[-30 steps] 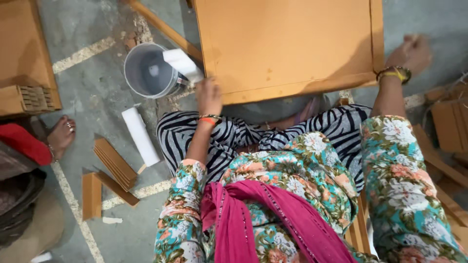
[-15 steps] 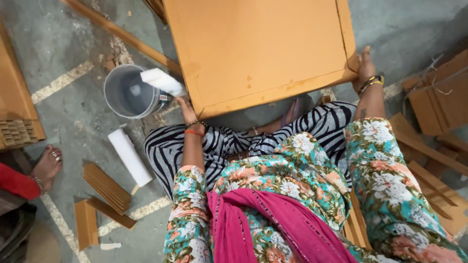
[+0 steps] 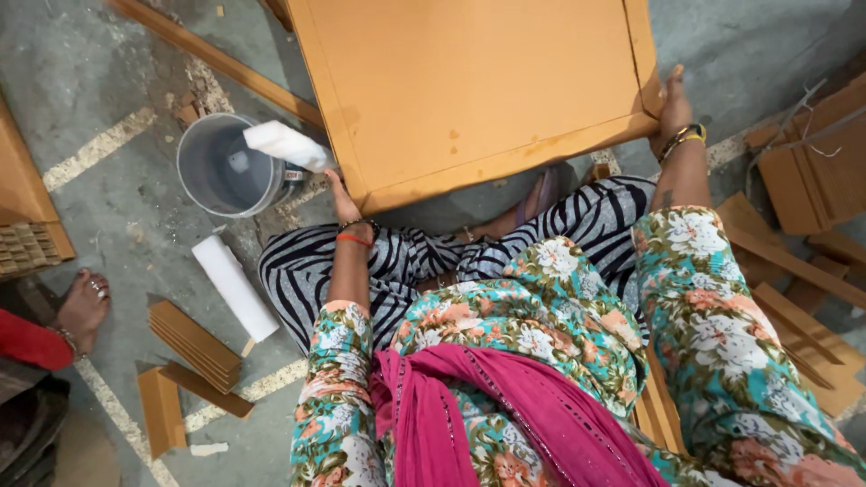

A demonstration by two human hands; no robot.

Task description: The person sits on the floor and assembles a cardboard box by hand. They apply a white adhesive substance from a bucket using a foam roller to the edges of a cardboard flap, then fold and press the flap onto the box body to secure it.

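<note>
A large flat orange-brown board lies tilted over my crossed legs in striped trousers. My left hand grips its near left corner from below, bangles on the wrist. My right hand holds the near right corner, thumb up along the edge, a bracelet on the wrist. A grey bucket stands just left of the left hand, with a white roll resting on its rim.
A white cylinder lies on the concrete floor at my left. Stacks of small brown wood pieces sit beyond it. Another person's foot shows at the left edge. More wood offcuts pile at the right.
The board has swung round and my hands have shifted to its two near corners. My right hand moved from beyond the board's edge onto the right corner.
</note>
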